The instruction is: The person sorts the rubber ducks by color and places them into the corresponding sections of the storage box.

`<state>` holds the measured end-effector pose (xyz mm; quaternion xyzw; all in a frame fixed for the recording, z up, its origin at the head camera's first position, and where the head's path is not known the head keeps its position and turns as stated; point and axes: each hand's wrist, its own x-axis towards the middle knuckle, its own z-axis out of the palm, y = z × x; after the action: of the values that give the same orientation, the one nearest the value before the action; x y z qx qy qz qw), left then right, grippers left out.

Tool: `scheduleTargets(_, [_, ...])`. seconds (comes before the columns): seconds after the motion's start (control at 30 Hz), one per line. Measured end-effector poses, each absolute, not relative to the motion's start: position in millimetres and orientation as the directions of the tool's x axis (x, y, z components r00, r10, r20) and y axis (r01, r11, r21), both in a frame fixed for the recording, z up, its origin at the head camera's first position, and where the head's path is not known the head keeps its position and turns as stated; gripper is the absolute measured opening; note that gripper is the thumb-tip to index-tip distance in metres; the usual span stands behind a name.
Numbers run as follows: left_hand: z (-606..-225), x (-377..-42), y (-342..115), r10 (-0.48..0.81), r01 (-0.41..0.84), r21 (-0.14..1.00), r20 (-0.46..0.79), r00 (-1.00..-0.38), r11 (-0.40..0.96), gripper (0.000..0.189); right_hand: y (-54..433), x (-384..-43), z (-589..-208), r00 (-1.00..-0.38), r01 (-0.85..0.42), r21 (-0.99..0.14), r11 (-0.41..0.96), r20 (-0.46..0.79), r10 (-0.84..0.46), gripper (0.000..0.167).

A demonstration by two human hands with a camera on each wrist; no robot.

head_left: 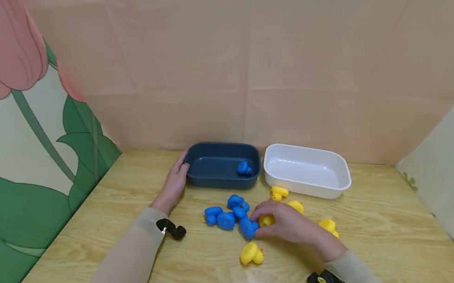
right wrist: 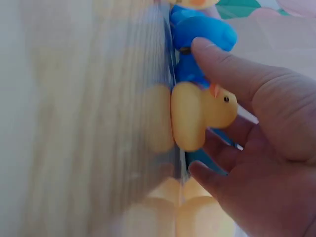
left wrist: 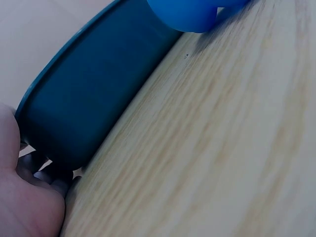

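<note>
My left hand [head_left: 175, 180] holds the left end of a dark blue bin [head_left: 221, 183], the thumb near its front corner and the other fingers on the end wall. One blue rubber duck [head_left: 243, 167] lies inside the bin. My right hand [head_left: 285, 222] is at the cluster of several blue ducks. Its thumb [right wrist: 207, 52] and fingers pinch a blue duck [head_left: 247, 228] on the table, the far fingertips partly hidden. A yellow duck [right wrist: 190, 118] stands under the palm, between thumb and fingers. In the left wrist view, a blue duck [left wrist: 190, 15] appears near the bin.
A white bin [head_left: 306, 188] stands right of the dark one, against the beige backdrop [head_left: 239, 68]. More yellow ducks lie around: one before the white bin [head_left: 279, 193], one at right [head_left: 328, 226], one nearer me [head_left: 251, 254]. All are on the wooden table [head_left: 203, 274].
</note>
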<state>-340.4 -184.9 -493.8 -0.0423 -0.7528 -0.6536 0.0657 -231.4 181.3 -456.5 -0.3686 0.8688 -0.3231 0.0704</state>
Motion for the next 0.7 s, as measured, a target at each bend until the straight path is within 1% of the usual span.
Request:
scheduleTargets(0.13, [-493, -339, -184, -0.02, 0.15, 0.979, 0.154, -0.988, 0.139, 0.059, 186, -233, -454, -0.758, -0.532, -0.651, 0.541, 0.083, -0.647, 0.027])
scheduleTargets(0.3, [-494, -339, -184, -0.011, 0.151, 0.979, 0.154, -0.988, 0.138, 0.059, 187, -234, -450, -0.784, -0.494, -0.668, 0.556, 0.064, -0.618, 0.027])
scheduleTargets(0.47, [-495, -339, -184, -0.015, 0.148, 0.979, 0.152, -0.988, 0.143, 0.059, 187, -233, -445, -0.814, -0.467, -0.69, 0.553, 0.09, -0.574, 0.027])
scheduleTargets(0.7, [-492, -340, -185, -0.008, 0.123, 0.986, 0.124, -0.992, 0.114, 0.059, 184, -238, -429, -0.845, -0.465, -0.699, 0.543, 0.168, -0.507, 0.029])
